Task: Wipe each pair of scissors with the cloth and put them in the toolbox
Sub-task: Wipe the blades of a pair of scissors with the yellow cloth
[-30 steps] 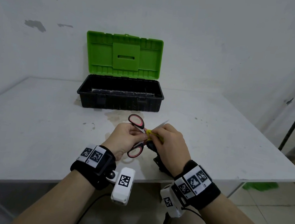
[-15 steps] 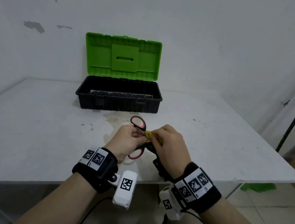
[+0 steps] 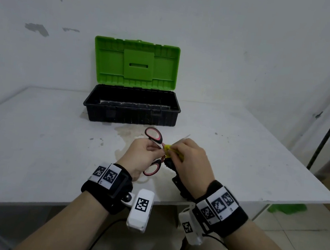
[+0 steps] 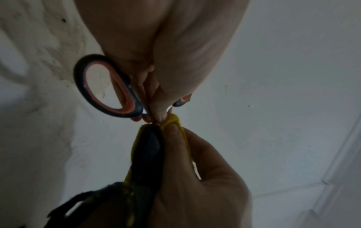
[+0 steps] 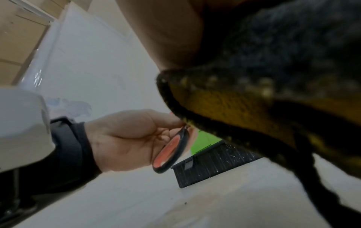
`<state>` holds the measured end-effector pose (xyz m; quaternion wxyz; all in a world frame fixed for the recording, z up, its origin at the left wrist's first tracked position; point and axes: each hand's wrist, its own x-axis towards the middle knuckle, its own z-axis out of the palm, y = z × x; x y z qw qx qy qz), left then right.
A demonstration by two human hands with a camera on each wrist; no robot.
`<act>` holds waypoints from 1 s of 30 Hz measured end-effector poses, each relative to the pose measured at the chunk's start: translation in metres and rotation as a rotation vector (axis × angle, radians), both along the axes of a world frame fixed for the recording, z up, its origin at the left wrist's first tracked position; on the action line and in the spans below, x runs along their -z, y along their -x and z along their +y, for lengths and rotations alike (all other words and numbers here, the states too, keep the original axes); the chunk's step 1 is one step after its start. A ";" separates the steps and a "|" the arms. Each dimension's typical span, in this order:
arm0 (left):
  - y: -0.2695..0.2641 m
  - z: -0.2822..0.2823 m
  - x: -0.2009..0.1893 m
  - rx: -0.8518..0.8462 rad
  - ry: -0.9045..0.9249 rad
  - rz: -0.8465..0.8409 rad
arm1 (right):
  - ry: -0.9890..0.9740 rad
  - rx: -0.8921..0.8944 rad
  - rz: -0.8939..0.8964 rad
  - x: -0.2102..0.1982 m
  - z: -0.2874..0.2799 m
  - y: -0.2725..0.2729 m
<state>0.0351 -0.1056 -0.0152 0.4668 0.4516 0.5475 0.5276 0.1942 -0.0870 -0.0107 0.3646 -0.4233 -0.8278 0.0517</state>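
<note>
Visibly one scissors (image 3: 152, 150), apparently one cloth (image 3: 172, 154).

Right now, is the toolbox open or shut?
Open: the toolbox has its green lid standing upright behind the black tray, whose inside shows.

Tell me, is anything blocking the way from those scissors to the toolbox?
Nothing visible does. The left hand holds the scissors while the right hand wraps the cloth round the blades. Only bare table lies ahead to the toolbox, whose green lid stands open.
</note>
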 end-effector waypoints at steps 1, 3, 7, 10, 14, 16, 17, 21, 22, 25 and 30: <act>-0.001 -0.001 0.000 0.007 -0.003 0.012 | -0.003 -0.003 -0.009 0.003 0.001 0.000; 0.000 -0.003 -0.001 0.020 -0.009 0.014 | -0.009 -0.001 -0.002 0.004 0.005 -0.002; 0.005 -0.003 -0.002 0.017 0.001 0.041 | 0.019 0.124 0.069 -0.006 0.022 -0.013; 0.007 -0.004 -0.001 0.001 0.008 0.002 | 0.037 0.226 0.163 -0.018 0.035 -0.028; 0.007 -0.001 0.000 -0.027 0.012 -0.024 | -0.058 0.125 0.150 -0.023 0.012 -0.022; 0.004 0.000 0.000 -0.011 0.010 -0.019 | -0.021 0.049 0.091 -0.014 -0.001 -0.009; 0.002 0.000 0.001 0.000 0.008 -0.008 | 0.004 0.027 0.064 -0.008 -0.003 -0.003; 0.001 -0.002 0.002 0.025 0.008 0.016 | 0.011 0.023 0.064 0.006 0.005 0.001; 0.003 -0.002 0.002 0.029 0.013 0.010 | 0.007 0.036 0.077 0.005 0.009 -0.001; 0.007 -0.004 0.001 0.044 0.033 -0.007 | 0.016 0.140 0.128 -0.006 0.026 -0.013; 0.011 -0.003 0.002 0.006 0.058 -0.098 | -0.045 0.118 0.169 -0.022 0.022 -0.026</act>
